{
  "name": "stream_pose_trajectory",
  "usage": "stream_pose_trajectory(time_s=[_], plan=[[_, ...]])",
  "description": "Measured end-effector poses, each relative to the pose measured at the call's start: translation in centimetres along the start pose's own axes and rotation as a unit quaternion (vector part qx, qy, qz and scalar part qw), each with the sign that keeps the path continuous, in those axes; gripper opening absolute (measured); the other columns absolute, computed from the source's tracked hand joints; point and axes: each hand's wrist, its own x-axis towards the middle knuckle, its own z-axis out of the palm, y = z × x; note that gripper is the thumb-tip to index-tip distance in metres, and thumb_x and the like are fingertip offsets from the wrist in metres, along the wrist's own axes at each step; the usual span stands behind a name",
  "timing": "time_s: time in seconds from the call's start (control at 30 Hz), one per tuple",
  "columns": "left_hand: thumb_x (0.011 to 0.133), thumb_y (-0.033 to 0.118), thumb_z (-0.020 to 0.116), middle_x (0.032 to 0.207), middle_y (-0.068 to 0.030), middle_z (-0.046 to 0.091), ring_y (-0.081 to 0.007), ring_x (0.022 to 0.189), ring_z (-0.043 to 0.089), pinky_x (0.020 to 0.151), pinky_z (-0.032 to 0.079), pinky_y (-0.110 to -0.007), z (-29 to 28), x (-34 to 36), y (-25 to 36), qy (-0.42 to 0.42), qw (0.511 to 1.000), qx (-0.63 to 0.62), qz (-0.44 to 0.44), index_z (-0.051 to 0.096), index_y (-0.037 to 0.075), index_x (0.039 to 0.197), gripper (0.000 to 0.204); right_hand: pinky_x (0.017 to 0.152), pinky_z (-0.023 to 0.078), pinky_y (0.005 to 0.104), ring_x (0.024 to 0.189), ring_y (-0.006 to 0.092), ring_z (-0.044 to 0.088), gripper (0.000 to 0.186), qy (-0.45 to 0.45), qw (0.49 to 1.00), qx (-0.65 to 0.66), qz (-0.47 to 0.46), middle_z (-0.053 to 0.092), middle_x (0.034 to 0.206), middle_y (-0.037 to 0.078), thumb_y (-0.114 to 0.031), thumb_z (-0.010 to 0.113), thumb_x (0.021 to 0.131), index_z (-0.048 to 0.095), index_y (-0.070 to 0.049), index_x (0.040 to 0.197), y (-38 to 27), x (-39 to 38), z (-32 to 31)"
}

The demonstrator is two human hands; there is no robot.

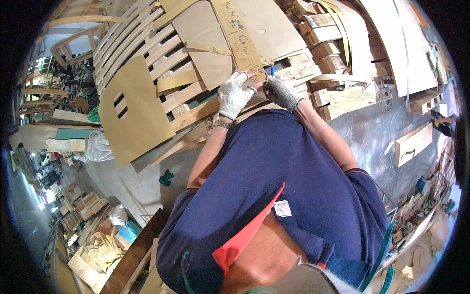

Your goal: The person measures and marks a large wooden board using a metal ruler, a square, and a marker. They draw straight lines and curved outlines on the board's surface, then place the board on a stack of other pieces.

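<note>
Grey cloth (324, 280) | right hand (284, 93): blue pen (272, 71) | white bag (99, 146), contents unclear

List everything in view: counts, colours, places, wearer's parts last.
pen: one, blue, upper centre
inked strip: one, tan, upper centre
holed template: one, tan, upper left
sheets: two, beige, flanking strip
slats: several, pale, beneath sheets
wood blocks: many, pale, upper right
wooden piece: one, pale, right
floor: one, grey, both sides
scrap: one, green, centre left
offcuts: many, pale, lower left
bag: one, blue, lower left
watch: one, metallic, centre
shirt: one, navy, lower centre
forearms: two, bare, flanking shirt
left hand: one, white-gloved, on strip
right hand: one, white-gloved, fingers on pen
</note>
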Motion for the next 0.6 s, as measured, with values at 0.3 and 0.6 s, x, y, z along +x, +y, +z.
stream_pose_trajectory(time_s=[0.3, 0.6], plan=[[0.099, 0.028, 0.065, 0.077, -0.0167, 0.066, -0.0319, 0.067, 0.063, 0.063, 0.049, -0.042, 0.2, 1.4, -0.7, 0.031, 0.996, 0.031, -0.079, 0.061, 0.003, 0.082, 0.031, 0.044, 0.039, 0.0247, 0.054, 0.0116, 0.054, 0.024, 0.004, 1.000, 0.021, 0.013, 0.059, 0.074, 0.004, -0.026, 0.056, 0.104, 0.062, -0.005, 0.096, 0.3, -0.3, -0.3], [0.107, 0.032, 0.054, 0.065, 0.0031, 0.048, -0.0123, 0.060, 0.050, 0.056, 0.043, -0.034, 3.0, 0.7, -4.6, 0.105, 0.920, -0.308, -0.218, 0.056, 0.008, 0.085, 0.033, 0.042, 0.036, 0.0226, 0.056, 0.0088, 0.049, 0.015, -0.049, 0.990, 0.098, 0.089, 0.056, 0.076, 0.001, -0.022, 0.055, 0.102, 0.059, -0.009, 0.098, 0.0, -0.3, 1.5]])
